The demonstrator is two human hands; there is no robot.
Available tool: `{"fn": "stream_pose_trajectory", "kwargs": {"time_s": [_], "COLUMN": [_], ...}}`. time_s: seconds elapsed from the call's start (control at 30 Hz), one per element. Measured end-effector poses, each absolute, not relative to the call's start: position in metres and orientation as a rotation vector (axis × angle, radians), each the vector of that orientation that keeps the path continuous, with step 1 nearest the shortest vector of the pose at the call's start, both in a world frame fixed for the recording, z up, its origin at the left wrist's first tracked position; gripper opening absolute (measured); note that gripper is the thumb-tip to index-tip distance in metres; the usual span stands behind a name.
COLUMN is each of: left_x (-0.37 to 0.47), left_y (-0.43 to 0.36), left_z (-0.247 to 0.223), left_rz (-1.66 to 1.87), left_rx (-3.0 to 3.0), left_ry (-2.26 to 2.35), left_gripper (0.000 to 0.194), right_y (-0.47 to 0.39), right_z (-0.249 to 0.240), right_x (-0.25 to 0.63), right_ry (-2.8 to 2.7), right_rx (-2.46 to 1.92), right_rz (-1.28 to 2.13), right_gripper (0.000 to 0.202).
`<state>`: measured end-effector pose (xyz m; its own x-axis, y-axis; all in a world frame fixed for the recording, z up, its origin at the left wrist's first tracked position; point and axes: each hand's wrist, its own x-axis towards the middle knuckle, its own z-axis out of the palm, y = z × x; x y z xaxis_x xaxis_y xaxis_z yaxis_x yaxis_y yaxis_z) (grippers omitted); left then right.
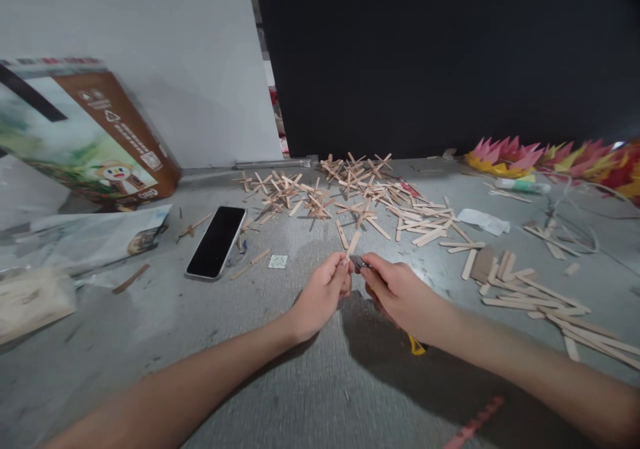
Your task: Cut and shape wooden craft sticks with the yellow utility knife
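Note:
My left hand is closed around the lower end of a wooden craft stick, which points up and away from me. In my right hand is a utility knife, its yellow end showing below the palm. The knife's grey metal tip sits right beside the left fingertips; whether the blade touches the stick I cannot make out. Just beyond my hands lies another loose craft stick. Farther back are several crossed sticks in a pile.
A phone and a small white packet lie left of my hands. Behind them stands a printed carton. On the right are loose sticks, a crumpled white paper, a glue tube and pink-yellow paper petals.

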<state>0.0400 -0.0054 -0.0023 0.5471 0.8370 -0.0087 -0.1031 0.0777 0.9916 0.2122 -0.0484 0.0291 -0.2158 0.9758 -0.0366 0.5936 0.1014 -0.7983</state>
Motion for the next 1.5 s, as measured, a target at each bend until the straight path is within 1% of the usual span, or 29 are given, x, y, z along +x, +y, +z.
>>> {"fn": "stream_pose_trajectory", "kwargs": {"time_s": [0.17,0.4,0.5,0.67,0.73,0.8,0.87,0.93,1.03,1.2,1.37,1.5], "left_x": [0.040,0.039,0.039,0.038,0.038,0.038,0.038,0.039,0.039,0.038,0.037,0.036], "left_y": [-0.006,-0.005,-0.004,-0.003,-0.002,-0.002,-0.002,-0.002,-0.003,-0.006,-0.009,-0.010], "left_z": [-0.002,-0.002,-0.002,-0.004,-0.004,-0.004,-0.004,-0.004,-0.006,-0.009,-0.006,-0.004], "left_rz": [0.804,0.785,0.778,0.775,0.776,0.779,0.781,0.781,0.775,0.745,0.719,0.707], "left_rx": [1.351,1.290,1.267,1.270,1.270,1.269,1.265,1.276,1.328,1.381,1.428,1.473], "left_ry": [0.763,0.714,0.695,0.691,0.686,0.687,0.702,0.709,0.702,0.696,0.713,0.691], "left_gripper": [0.032,0.034,0.035,0.035,0.035,0.036,0.036,0.035,0.034,0.030,0.030,0.026], "right_y": [-0.051,-0.045,-0.043,-0.042,-0.041,-0.040,-0.039,-0.038,-0.037,-0.033,-0.029,-0.027], "right_z": [0.029,0.033,0.034,0.032,0.030,0.030,0.029,0.028,0.027,0.016,0.004,0.002], "right_x": [0.211,0.220,0.227,0.236,0.238,0.239,0.240,0.240,0.240,0.239,0.240,0.240], "right_ry": [-2.026,-2.156,-2.295,-2.649,-2.729,-2.760,-2.752,-2.690,-2.481,-2.174,-2.169,-2.141], "right_rx": [-1.587,-1.571,-1.526,-1.449,-1.419,-1.387,-1.350,-1.350,-1.358,-1.242,-1.194,-1.180], "right_rz": [0.672,0.642,0.535,0.081,-0.112,-0.248,-0.318,-0.301,-0.174,0.021,0.120,0.156], "right_gripper": [0.019,0.019,0.022,0.028,0.036,0.045,0.048,0.040,0.028,0.026,0.028,0.024]}}
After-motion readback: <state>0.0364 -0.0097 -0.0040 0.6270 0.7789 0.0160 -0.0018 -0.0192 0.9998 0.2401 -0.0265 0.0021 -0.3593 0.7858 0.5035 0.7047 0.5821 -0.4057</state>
